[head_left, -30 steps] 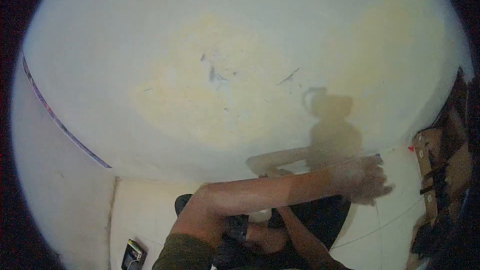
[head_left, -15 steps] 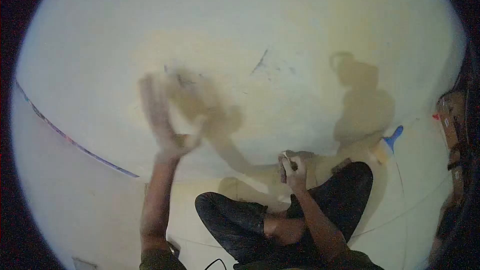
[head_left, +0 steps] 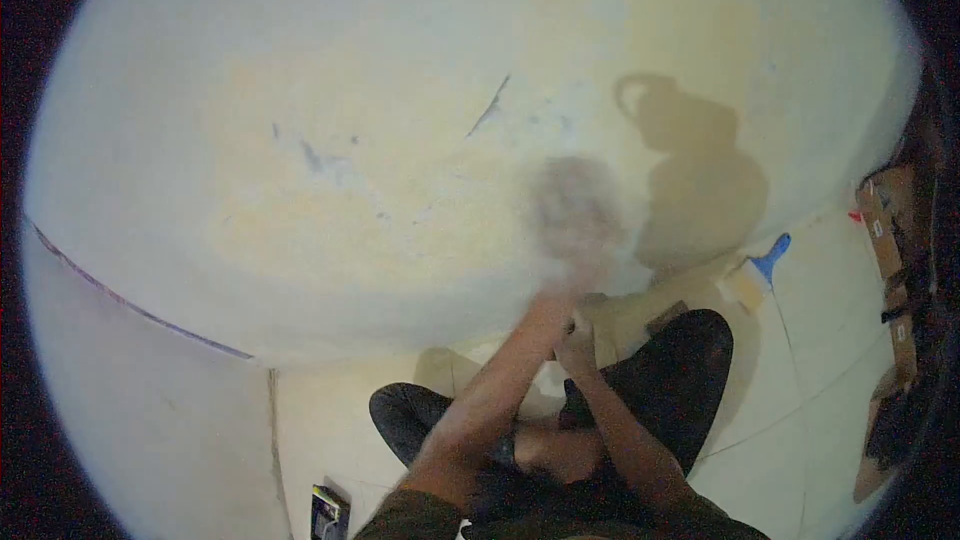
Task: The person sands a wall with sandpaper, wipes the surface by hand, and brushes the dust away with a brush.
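My left hand (head_left: 572,210) is smeared by motion in front of the pale wall (head_left: 400,230), so its fingers cannot be made out. The left forearm crosses over my right hand (head_left: 575,347), which is closed low between my knees near the foot of the wall. Whatever it grips is mostly hidden behind that forearm; half a second ago it looked like a small grey-brown piece with a white edge. Yellowish patches, several dark specks and a slanted dark scratch (head_left: 489,105) mark the wall.
A blue-handled brush (head_left: 772,260) lies on the floor to the right. Close to my right knee is a small brown block (head_left: 667,317). Cardboard boxes (head_left: 885,230) line the right edge. A small black-and-yellow box (head_left: 328,513) stands at lower left.
My left hand has swung from the left side of the wall across to the right, its forearm now over my right hand. The right hand stays low and closed. The view has shifted slightly.
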Available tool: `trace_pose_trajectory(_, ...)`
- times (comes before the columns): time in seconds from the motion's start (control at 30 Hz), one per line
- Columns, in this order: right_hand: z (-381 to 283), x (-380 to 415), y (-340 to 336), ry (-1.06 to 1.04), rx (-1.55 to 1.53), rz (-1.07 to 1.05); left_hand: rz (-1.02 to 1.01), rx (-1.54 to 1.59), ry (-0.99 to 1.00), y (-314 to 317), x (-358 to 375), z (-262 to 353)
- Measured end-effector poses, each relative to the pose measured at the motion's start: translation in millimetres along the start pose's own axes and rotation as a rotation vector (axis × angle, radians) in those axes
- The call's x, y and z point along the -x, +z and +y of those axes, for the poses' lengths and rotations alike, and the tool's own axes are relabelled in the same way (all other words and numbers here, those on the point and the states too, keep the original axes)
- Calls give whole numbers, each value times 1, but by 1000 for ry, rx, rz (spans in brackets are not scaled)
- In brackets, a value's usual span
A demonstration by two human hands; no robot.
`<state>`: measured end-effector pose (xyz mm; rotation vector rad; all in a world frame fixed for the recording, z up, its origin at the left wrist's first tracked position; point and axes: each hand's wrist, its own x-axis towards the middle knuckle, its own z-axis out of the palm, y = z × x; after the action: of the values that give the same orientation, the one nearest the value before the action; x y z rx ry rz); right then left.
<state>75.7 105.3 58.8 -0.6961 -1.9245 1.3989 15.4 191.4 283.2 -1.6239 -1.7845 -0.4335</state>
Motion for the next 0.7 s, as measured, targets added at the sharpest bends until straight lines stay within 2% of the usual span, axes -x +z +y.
trace_pose_trajectory(0.03,7,1,5,18,-6,-24,-298,260,195,23,16,28)
trace_pose_trajectory(0.07,4,1,5,110,-138,-55,-564,484,355,39,45,48)
trace_pose_trajectory(0.13,-10,2,-6,249,-330,-64,-548,606,587,41,95,72)
trace_pose_trajectory(0.23,-23,-2,-13,295,-421,-37,-377,537,536,-50,56,58)
trace_pose_trajectory(0.33,-30,-8,-2,263,-495,-15,-237,299,375,-117,20,-19)
trace_pose_trajectory(0.43,-55,-11,-3,278,-576,-54,97,-133,150,-191,5,-105)
trace_pose_trajectory(0.53,-78,-33,-46,485,-673,-281,372,-415,-117,-216,-18,-161)
trace_pose_trajectory(0.63,-60,-30,-39,414,-585,-214,557,-479,-391,-186,-40,-174)
trace_pose_trajectory(0.7,-52,-29,-39,179,-284,-58,655,-487,-493,-133,-53,-150)
